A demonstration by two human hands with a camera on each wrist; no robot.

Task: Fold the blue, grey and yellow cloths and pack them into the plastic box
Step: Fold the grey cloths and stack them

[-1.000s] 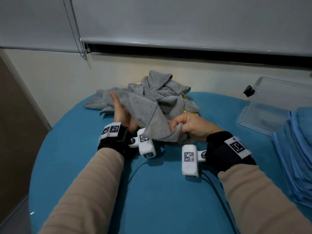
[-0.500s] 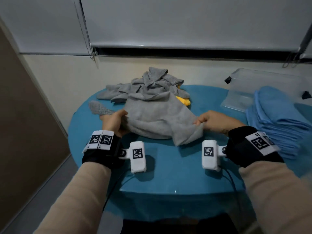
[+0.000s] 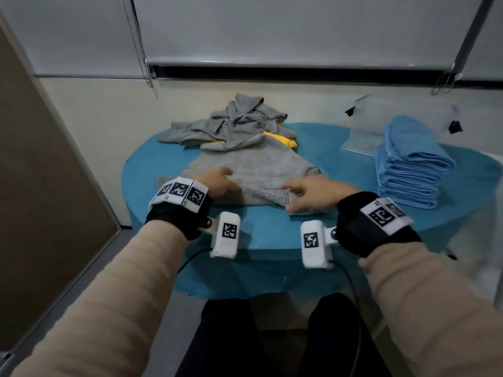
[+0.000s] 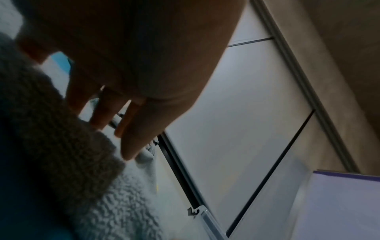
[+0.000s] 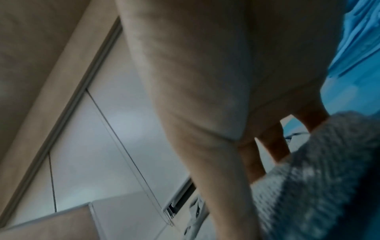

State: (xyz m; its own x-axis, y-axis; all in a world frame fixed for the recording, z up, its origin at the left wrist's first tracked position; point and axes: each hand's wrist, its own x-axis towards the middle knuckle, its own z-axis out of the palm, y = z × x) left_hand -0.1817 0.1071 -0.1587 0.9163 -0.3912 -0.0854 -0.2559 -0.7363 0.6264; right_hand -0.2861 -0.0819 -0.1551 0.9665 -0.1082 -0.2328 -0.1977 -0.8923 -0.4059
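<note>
A grey cloth (image 3: 253, 170) lies spread on the blue table (image 3: 272, 232) near its front edge. My left hand (image 3: 217, 180) rests flat on its left part, fingers straight. My right hand (image 3: 307, 193) presses its near right corner with straight fingers. In the left wrist view the left hand's fingers (image 4: 131, 129) touch the grey cloth (image 4: 61, 146). In the right wrist view straight fingers (image 5: 273, 142) lie on the grey cloth (image 5: 320, 178). Behind lies a pile of grey cloths (image 3: 239, 118) with a yellow cloth (image 3: 280, 138) under it. Folded blue cloths (image 3: 411, 164) are stacked at the right, in front of the clear plastic box (image 3: 381, 123).
The round table ends close to my body, and my dark-clad legs (image 3: 226, 336) show below its edge. A wall with a roller blind (image 3: 272, 31) stands behind the table. A brown panel (image 3: 40, 186) runs along the left. Cables hang from the wrist cameras.
Both hands let go of the grey cloth's edges and now lie flat on it. The cloth went from held up and bunched to spread on the table. My head moved back.
</note>
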